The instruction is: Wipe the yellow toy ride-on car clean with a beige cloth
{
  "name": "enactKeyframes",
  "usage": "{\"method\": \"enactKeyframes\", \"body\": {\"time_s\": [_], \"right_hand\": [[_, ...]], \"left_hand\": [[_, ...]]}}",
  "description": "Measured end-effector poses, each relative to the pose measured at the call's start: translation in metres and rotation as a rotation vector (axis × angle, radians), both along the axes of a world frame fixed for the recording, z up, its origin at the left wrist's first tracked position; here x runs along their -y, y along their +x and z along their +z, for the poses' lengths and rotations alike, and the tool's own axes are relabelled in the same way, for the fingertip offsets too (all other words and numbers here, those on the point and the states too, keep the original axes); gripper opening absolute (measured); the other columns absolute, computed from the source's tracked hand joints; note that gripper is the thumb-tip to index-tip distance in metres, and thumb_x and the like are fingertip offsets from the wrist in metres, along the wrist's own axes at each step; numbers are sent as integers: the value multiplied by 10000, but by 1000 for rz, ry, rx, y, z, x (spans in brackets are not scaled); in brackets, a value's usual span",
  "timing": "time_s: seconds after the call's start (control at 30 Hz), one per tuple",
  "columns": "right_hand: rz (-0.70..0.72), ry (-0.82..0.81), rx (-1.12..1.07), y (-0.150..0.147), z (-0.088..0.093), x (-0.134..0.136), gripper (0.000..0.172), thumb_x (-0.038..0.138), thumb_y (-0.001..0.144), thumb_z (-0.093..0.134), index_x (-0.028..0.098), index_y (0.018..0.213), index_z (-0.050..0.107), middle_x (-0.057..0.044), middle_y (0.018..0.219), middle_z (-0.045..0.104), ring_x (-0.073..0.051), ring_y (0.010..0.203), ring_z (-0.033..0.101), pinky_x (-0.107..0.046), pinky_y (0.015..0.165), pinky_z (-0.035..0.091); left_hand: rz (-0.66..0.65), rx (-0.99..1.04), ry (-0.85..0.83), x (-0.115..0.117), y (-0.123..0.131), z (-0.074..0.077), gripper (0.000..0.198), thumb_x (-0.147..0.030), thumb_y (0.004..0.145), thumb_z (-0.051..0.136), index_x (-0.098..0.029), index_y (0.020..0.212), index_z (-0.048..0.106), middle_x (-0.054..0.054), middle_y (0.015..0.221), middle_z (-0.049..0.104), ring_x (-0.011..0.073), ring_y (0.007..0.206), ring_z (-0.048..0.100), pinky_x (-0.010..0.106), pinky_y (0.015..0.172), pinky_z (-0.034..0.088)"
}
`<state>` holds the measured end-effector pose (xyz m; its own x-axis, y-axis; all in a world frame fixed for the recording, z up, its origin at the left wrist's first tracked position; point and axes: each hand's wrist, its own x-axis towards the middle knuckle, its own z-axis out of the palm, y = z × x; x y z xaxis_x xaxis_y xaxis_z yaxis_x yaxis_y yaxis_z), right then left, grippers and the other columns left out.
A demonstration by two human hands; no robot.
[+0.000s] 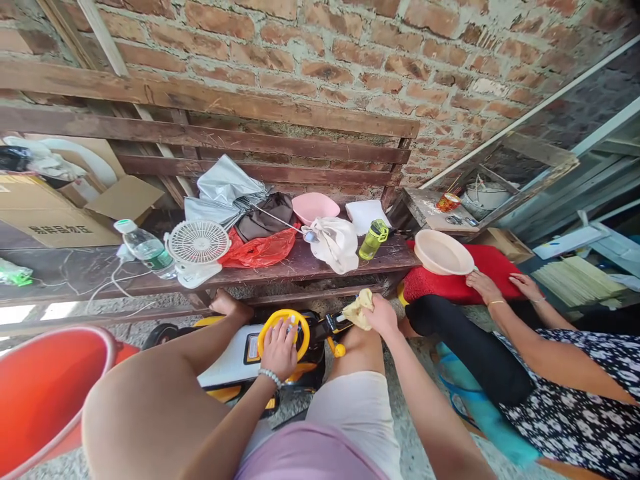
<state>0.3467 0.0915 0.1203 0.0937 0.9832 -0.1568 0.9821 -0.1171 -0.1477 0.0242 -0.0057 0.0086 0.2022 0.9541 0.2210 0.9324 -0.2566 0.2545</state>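
Note:
A child's ride-on toy car [235, 360] in yellow, white and black stands on the ground between my knees. My left hand [279, 348] is closed over its yellow steering wheel [283, 319]. My right hand [381, 315] is shut on a crumpled yellow cloth [359, 308], pressed against the car's black front part just right of the wheel.
A dark wooden bench [310, 263] ahead carries a small white fan [198, 245], water bottle [145, 250], green bottle [373, 240], bags and a pink bowl [315, 207]. A seated person's hands [483, 285] rest by a beige bowl [443, 253] on a red cushion. An orange tub [45, 393] is at lower left.

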Motion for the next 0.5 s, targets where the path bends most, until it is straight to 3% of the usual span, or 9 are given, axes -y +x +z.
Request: {"method": "enactKeyframes", "body": {"time_s": [0.07,0.2,0.27,0.5], "right_hand": [[54,33,66,3,5,-18,371,303,957,580,201,1301,674,-134,1346,675,-266,1194,638,-294,934,474],[125,-319,173,-5,-6,-37,368,257,873,691,205,1234,737,-142,1354,689,-278,1181,683,-313,929,509],[140,-394,190,-9,-14,-40,366,203,832,712,196,1195,759,-151,1357,699,-279,1187,697,-312,923,519],[172,-537,229,-19,-11,-65,306,252,721,810,180,1018,818,-163,1095,805,-291,1033,768,-299,822,554]], "left_hand": [[3,-9,-4,0,0,2,541,-162,900,500,-187,1420,650,122,1606,525,353,1495,449,572,1234,321],[6,-7,-10,1,0,6,537,-170,896,519,-202,1415,654,119,1596,537,353,1498,448,570,1234,324],[4,9,-17,1,0,7,527,-183,890,544,-213,1402,665,115,1587,549,352,1493,457,559,1241,320],[20,31,-47,0,2,8,505,-204,890,562,-212,1381,681,118,1583,553,356,1486,468,559,1248,314]]}}
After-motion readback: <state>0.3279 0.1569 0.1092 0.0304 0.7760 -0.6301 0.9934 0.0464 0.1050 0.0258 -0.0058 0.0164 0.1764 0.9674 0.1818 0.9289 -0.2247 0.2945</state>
